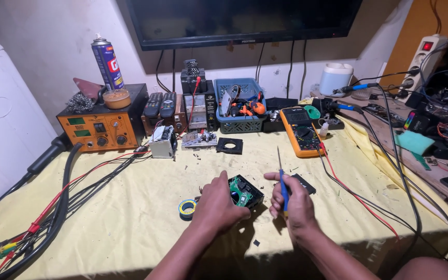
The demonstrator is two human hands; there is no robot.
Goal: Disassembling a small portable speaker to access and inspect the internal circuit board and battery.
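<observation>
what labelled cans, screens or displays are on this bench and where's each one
Spray can: upright on the orange station, back left; blue-grey with a red label band.
Orange soldering station: back left; boxy, two small green displays, black knobs.
Monitor: on the wall above the bench; wide, black, screen dark.
Multimeter: right of centre, lying flat; yellow-orange case, grey display, round dial.
Power strip: far right on the wall; white with a lit red switch.

— Surfaces noted? A matt yellow cloth [130, 207], creased, is laid over the bench.
— Confirmed. The screwdriver [282, 179] shows a bare metal shaft and blue plastic handle; the circuit board [240, 193] is glossy green.
</observation>
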